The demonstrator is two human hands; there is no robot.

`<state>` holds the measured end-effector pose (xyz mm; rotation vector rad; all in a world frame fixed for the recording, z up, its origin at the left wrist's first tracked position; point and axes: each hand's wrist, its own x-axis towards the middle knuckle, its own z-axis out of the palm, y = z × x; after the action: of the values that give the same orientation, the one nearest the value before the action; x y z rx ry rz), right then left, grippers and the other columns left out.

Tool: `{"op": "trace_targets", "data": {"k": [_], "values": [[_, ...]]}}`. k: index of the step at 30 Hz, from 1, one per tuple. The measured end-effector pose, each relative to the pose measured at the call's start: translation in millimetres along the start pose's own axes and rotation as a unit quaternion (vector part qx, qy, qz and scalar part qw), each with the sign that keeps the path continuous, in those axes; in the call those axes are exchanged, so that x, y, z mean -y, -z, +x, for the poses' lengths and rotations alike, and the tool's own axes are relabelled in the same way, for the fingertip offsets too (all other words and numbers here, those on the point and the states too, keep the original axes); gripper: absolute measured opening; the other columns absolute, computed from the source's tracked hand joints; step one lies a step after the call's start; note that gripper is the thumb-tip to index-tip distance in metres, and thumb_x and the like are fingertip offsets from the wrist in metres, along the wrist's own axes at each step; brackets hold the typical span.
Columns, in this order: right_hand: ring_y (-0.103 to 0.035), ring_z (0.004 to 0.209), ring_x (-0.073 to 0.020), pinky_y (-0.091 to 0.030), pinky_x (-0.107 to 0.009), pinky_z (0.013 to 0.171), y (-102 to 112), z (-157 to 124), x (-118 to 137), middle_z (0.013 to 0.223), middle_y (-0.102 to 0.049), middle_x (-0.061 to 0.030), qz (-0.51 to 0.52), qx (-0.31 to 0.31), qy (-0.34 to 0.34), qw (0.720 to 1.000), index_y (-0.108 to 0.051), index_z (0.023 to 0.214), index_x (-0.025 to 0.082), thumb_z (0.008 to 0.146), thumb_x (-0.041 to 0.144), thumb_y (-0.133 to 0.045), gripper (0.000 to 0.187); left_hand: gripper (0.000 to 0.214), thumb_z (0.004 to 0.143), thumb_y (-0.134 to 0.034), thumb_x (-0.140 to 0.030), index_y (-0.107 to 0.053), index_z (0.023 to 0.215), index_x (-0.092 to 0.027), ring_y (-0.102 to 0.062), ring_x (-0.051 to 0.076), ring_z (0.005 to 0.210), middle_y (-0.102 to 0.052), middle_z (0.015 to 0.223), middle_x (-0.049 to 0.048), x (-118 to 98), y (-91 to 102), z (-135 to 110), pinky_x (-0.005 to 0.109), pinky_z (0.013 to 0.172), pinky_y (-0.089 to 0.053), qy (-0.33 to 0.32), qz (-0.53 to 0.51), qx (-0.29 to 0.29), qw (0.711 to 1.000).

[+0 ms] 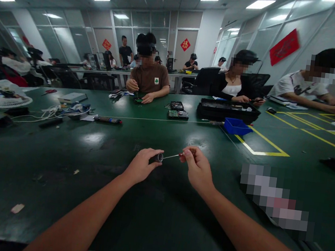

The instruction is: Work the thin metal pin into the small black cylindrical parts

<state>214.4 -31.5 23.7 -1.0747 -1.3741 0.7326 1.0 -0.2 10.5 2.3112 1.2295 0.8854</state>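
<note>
There is one left hand [144,165] and one right hand [198,170]. They hold one screwdriver [179,154] and one dark tube [160,157]. The green table [60,153] has one blue bin [236,128], one long black tray [225,115], two hard drives [178,114], and one round white basket [10,102] on the left. Three people [149,78] sit across, from the middle to the right. One red sign [185,44] is on the far door [177,65].

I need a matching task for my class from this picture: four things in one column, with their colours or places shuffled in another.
Things:
1. screwdriver
2. dark cylinder
3. small bin
4. diamond-shaped decoration

Colours or places:
A. in the left hand
B. on the door at the back
C. in the right hand
D. blue

Pairs: 1-C, 2-A, 3-D, 4-B
</note>
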Motion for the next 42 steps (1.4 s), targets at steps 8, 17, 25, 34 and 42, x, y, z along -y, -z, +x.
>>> {"op": "trace_targets", "data": {"k": [8, 17, 25, 34, 42], "values": [[-0.066, 0.077, -0.0195, -0.052, -0.035, 0.074, -2.1, 1.0, 0.9, 0.083, -0.067, -0.0038, -0.023, 0.011, -0.002, 1.000, -0.058, 0.093, 0.022, 0.095, 0.042, -0.051, 0.021, 0.042, 0.085, -0.069, -0.017, -0.063, 0.126, -0.025, -0.060, 0.023, 0.110, -0.068, 0.115, 0.0051, -5.6, 1.4, 0.1, 0.042, 0.100, -0.044, -0.002, -0.006, 0.001, 1.000], [-0.066, 0.077, -0.0194, -0.052, -0.034, 0.074, -1.0, -0.7, -1.3, 0.083, -0.068, -0.0041, -0.013, 0.026, 0.005, 1.000, -0.059, 0.094, 0.022, 0.096, 0.043, -0.050, 0.022, 0.041, 0.085, -0.069, -0.017, -0.064, 0.125, -0.026, -0.060, 0.023, 0.112, -0.068, 0.118, 0.0046, -2.5, 1.0, 0.3, 0.042, 0.102, -0.043, 0.007, -0.011, -0.004, 1.000], [-0.068, 0.080, -0.0210, -0.053, -0.036, 0.076, -1.1, -1.7, 1.8, 0.086, -0.069, -0.0053, -0.028, 0.032, 0.006, 0.999, -0.059, 0.095, 0.023, 0.096, 0.044, -0.050, 0.023, 0.041, 0.086, -0.069, -0.019, -0.063, 0.126, -0.027, -0.059, 0.024, 0.113, -0.067, 0.118, 0.0048, -1.3, 1.3, -0.3, 0.043, 0.102, -0.043, 0.005, -0.008, 0.001, 1.000], [-0.069, 0.081, -0.0210, -0.053, -0.036, 0.077, -2.2, -2.7, 2.6, 0.086, -0.070, -0.0052, -0.031, 0.021, 0.011, 0.999, -0.059, 0.096, 0.023, 0.096, 0.043, -0.051, 0.021, 0.041, 0.085, -0.069, -0.017, -0.062, 0.125, -0.025, -0.060, 0.022, 0.112, -0.067, 0.117, 0.0043, -3.1, 1.7, 0.5, 0.040, 0.101, -0.043, 0.006, -0.017, -0.002, 1.000], [-0.068, 0.080, -0.0202, -0.053, -0.036, 0.077, -1.4, -0.4, -2.0, 0.085, -0.069, -0.0047, 0.008, 0.012, 0.005, 1.000, -0.060, 0.096, 0.022, 0.095, 0.046, -0.052, 0.025, 0.041, 0.086, -0.068, -0.021, -0.062, 0.126, -0.025, -0.060, 0.024, 0.111, -0.068, 0.116, 0.0052, -2.8, 1.7, -0.2, 0.043, 0.101, -0.044, 0.017, -0.014, 0.007, 1.000]]}}
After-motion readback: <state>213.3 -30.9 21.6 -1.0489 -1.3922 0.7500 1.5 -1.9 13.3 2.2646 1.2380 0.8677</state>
